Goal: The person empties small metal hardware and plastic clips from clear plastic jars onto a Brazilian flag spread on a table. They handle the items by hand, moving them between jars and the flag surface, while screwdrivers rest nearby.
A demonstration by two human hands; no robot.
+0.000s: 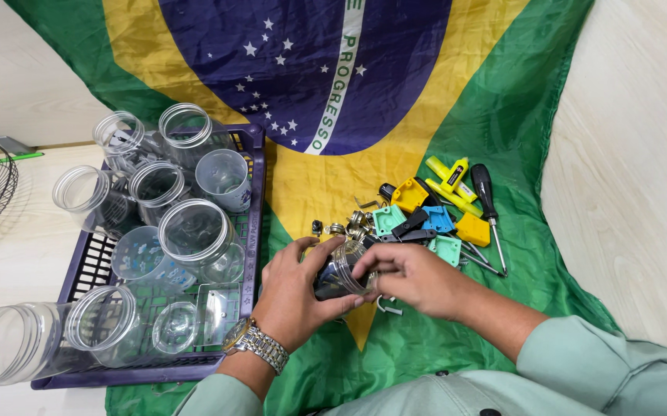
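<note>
Left hand point(296, 289) and right hand point(410, 279) both gripping clear plastic jar point(341, 270) over flag cloth point(426, 139) | purple crate point(253, 146) carrying empty jars point(195, 231) at 9 o'clock | coloured parts and screwdriver point(487, 208) lying at 1 o'clock

Both hands, left hand point(296, 296) and right hand point(414, 279), clasp a clear jar point(339, 271).

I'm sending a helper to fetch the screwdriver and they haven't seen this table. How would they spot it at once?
Start at the large green, yellow and blue flag spread over the table, then find the pile of small coloured plastic parts just beyond the person's right hand. The screwdriver lies at the pile's right edge, on green cloth. It alone has a black handle and a thin metal shaft.
</note>
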